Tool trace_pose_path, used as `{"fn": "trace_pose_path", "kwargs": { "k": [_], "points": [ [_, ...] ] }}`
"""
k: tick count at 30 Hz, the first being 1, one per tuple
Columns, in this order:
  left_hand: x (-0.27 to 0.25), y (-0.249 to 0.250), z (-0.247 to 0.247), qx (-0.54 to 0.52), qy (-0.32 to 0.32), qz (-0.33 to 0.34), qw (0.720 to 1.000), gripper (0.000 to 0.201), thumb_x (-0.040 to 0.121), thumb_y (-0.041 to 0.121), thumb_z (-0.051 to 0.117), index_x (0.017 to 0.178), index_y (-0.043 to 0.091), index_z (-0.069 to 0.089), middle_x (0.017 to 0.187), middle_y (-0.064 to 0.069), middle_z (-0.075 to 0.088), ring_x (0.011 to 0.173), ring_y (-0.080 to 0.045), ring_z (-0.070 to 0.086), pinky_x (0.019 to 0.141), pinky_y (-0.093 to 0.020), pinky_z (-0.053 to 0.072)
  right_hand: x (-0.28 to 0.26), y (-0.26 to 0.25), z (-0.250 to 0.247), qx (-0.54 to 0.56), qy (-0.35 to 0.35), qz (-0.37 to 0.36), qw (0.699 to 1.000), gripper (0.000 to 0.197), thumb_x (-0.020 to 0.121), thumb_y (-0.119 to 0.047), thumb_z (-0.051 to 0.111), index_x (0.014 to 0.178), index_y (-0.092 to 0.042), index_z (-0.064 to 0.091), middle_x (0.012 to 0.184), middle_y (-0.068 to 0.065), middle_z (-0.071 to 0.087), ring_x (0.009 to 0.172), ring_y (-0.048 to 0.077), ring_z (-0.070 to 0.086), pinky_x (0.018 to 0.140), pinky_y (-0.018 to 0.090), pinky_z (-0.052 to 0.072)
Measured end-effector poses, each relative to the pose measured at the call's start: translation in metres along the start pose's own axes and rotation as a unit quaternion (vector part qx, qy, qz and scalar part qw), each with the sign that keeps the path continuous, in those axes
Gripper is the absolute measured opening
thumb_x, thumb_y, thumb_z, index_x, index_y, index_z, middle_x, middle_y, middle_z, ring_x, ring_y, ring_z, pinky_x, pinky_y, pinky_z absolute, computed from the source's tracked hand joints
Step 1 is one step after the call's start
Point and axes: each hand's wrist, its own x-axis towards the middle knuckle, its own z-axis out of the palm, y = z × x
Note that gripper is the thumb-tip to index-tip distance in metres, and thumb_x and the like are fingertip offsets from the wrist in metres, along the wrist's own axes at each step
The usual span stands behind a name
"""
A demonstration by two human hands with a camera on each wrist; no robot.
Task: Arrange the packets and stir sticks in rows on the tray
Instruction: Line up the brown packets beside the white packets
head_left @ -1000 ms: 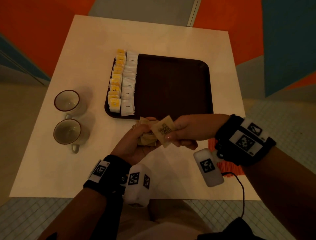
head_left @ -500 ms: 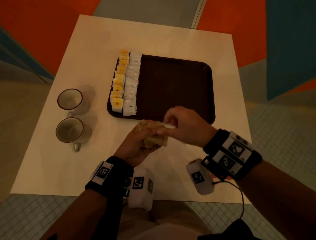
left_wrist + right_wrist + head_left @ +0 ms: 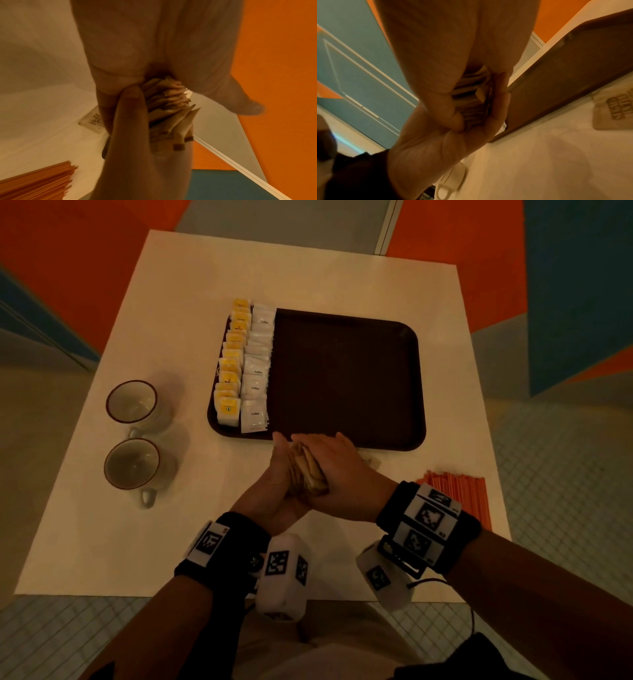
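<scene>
A dark brown tray (image 3: 346, 378) lies mid-table. Along its left side run a row of yellow packets (image 3: 231, 364) and a row of white packets (image 3: 257, 371). Just before the tray's near edge, my left hand (image 3: 279, 474) and right hand (image 3: 342, 474) clasp a stack of brown packets (image 3: 308, 470) between them. The left hand (image 3: 436, 142) cups the stack (image 3: 471, 100) from below, and the right thumb curls against it. Its fanned edges (image 3: 168, 108) show between the palms. Orange stir sticks (image 3: 455, 494) lie at the table's right edge.
Two empty cups (image 3: 132, 402) (image 3: 132, 462) stand at the left of the table. One loose brown packet (image 3: 371, 462) lies on the table by the tray's near rim (image 3: 573, 67), also seen as the loose packet (image 3: 92, 121). Most of the tray floor is bare.
The right hand held one brown packet apart from the stack a second ago. It has since brought it onto the stack, and both hands now close flat around the bundle.
</scene>
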Motion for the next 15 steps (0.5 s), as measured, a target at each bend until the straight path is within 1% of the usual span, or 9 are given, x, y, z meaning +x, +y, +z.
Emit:
{"fn": "trace_pose_path", "kwargs": {
  "k": [1,2,3,5,7,9,11,13,15],
  "points": [
    [0.0,0.0,0.0,0.007,0.007,0.002,1.0,0.08,0.062,0.071,0.027,0.114,0.018,0.058,0.109,-0.006,0.07,0.1,-0.016,0.067,0.074,-0.027,0.057,0.002,0.0,0.001,-0.005,0.003,0.001,1.0,0.077,0.077,-0.03,0.069,0.141,-0.018,0.028,0.14,0.002,0.04,0.132,0.018,0.033,0.117,0.046,0.008],
    [0.001,0.0,-0.001,0.011,0.015,0.004,1.0,0.079,0.062,0.072,0.027,0.11,0.018,0.06,0.106,-0.006,0.071,0.099,-0.016,0.067,0.074,-0.027,0.057,0.003,0.001,0.002,-0.001,0.008,-0.002,1.0,0.075,0.076,-0.031,0.07,0.139,-0.018,0.032,0.136,0.002,0.043,0.128,0.017,0.037,0.116,0.046,0.012],
    [0.002,0.0,-0.001,0.016,0.021,0.005,1.0,0.079,0.061,0.072,0.028,0.108,0.018,0.061,0.104,-0.006,0.071,0.098,-0.016,0.067,0.075,-0.027,0.057,0.004,0.001,0.002,0.003,0.016,-0.012,1.0,0.072,0.074,-0.03,0.071,0.136,-0.016,0.036,0.131,0.003,0.047,0.123,0.018,0.042,0.113,0.044,0.019],
    [0.003,0.0,-0.002,0.029,0.031,0.002,0.999,0.077,0.06,0.072,0.03,0.106,0.019,0.061,0.1,-0.005,0.073,0.094,-0.015,0.069,0.073,-0.028,0.057,0.004,0.0,0.0,0.013,0.022,-0.029,0.999,0.07,0.07,-0.027,0.075,0.131,-0.013,0.043,0.122,0.005,0.052,0.111,0.019,0.049,0.1,0.037,0.034],
    [0.003,-0.001,-0.002,0.043,0.023,-0.001,0.999,0.078,0.056,0.073,0.034,0.107,0.02,0.059,0.094,-0.001,0.074,0.089,-0.012,0.07,0.068,-0.026,0.057,0.004,-0.001,-0.003,0.005,0.008,-0.038,0.999,0.067,0.068,-0.023,0.077,0.127,-0.013,0.046,0.116,0.005,0.055,0.105,0.019,0.051,0.095,0.034,0.035],
    [0.001,-0.002,-0.004,0.047,0.006,-0.005,0.999,0.086,0.051,0.075,0.043,0.115,0.019,0.057,0.093,0.0,0.074,0.087,-0.011,0.07,0.065,-0.024,0.056,0.005,0.0,-0.005,-0.012,-0.018,-0.057,0.998,0.067,0.065,-0.022,0.078,0.125,-0.013,0.048,0.114,0.005,0.057,0.103,0.02,0.053,0.094,0.034,0.037],
    [-0.001,-0.004,-0.007,0.049,-0.013,0.004,0.999,0.096,0.043,0.076,0.065,0.121,0.021,0.053,0.095,0.004,0.073,0.086,-0.01,0.07,0.063,-0.023,0.055,0.007,0.004,-0.008,-0.006,-0.036,-0.072,0.997,0.066,0.065,-0.02,0.079,0.122,-0.011,0.049,0.114,0.006,0.058,0.103,0.022,0.055,0.094,0.034,0.039],
    [0.001,-0.007,-0.012,0.071,-0.018,0.02,0.997,0.121,0.03,0.062,0.084,0.136,0.031,0.035,0.105,0.01,0.067,0.091,-0.008,0.069,0.066,-0.024,0.056,0.007,0.004,-0.01,0.003,-0.038,-0.067,0.997,0.063,0.068,-0.022,0.079,0.122,-0.011,0.049,0.114,0.005,0.059,0.104,0.02,0.055,0.098,0.034,0.035],
    [0.005,-0.012,-0.015,0.069,-0.016,0.033,0.997,0.135,0.032,0.046,0.091,0.144,0.037,0.017,0.107,0.016,0.066,0.095,-0.007,0.067,0.068,-0.026,0.056,0.006,0.004,-0.009,-0.001,-0.029,-0.053,0.998,0.062,0.07,-0.028,0.077,0.122,-0.014,0.048,0.113,0.001,0.059,0.104,0.015,0.054,0.104,0.034,0.029]
  ]
}}
